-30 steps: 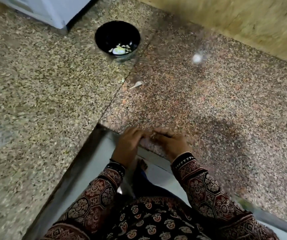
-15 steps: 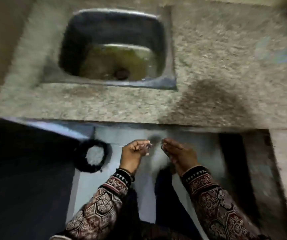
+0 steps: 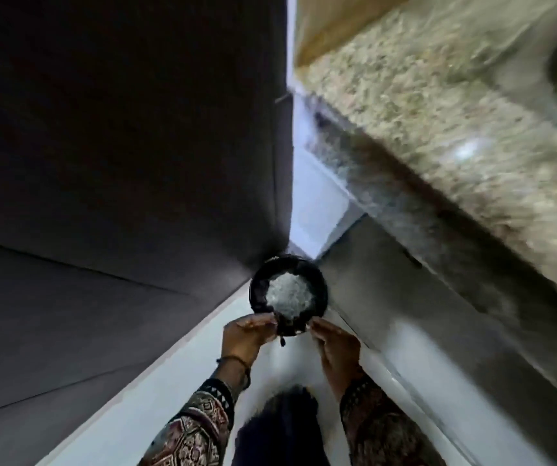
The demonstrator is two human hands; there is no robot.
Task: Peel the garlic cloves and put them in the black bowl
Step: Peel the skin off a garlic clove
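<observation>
Nearest, two patterned sleeves (image 3: 200, 428) reach forward over the pale floor (image 3: 156, 381). The left hand (image 3: 247, 336) and right hand (image 3: 337, 348) meet just above the near rim of a black round container (image 3: 321, 284), fingertips drawn together and aimed at its mouth. This looks like shedding something small into it, probably skins. The blur hides whether either hand pinches anything, so I cannot tell the grip. No garlic clove can be made out, so its place, long axis and heading are not readable.

The container stands in the floor's far corner, mouth up, with whitish flakes (image 3: 289, 294) heaped inside. It is more likely a waste bin than the black bowl, though I cannot be sure. A dark panel (image 3: 119, 146) rises at left, and a speckled stone counter (image 3: 438, 136) runs along the right.
</observation>
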